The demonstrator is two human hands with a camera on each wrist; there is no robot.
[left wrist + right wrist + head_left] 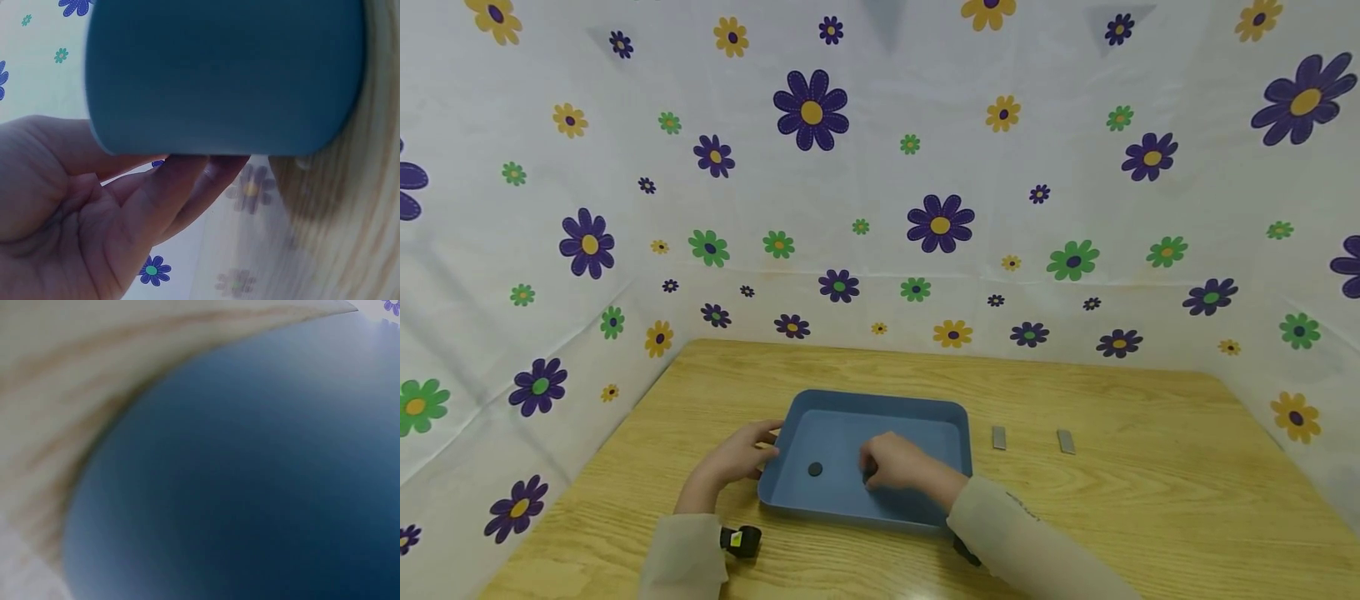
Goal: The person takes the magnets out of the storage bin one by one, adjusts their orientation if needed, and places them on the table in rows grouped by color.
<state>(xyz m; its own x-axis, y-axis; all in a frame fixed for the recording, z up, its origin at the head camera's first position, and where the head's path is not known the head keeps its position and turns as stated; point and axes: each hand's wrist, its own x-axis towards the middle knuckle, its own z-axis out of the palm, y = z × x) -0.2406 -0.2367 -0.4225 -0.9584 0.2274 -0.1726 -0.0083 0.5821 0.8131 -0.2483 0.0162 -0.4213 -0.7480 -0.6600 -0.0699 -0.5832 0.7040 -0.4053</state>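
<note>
A shallow blue tray point(842, 521) sits on the wooden table. My left hand point(741, 454) is at its left end, with fairly straight fingers against the outside of the wall. The left wrist view has this hand point(94, 212) beside the tray's wall point(225, 75), its fingertips partly hidden behind it. Inside the tray, my right hand point(898, 461) is low over the floor, pinching a small dark disc point(868, 477) mostly covered by the fingers. Another dark round disc point(816, 469) lies left of it in the tray. Only tray wall point(237, 462) and table fill the right wrist view, without the hand.
Two small grey rectangular pieces point(998, 438) lie on the table point(1150, 500) to the right of the tray, a little apart. A white flower-print sheet point(880, 183) hangs behind the table and at both sides.
</note>
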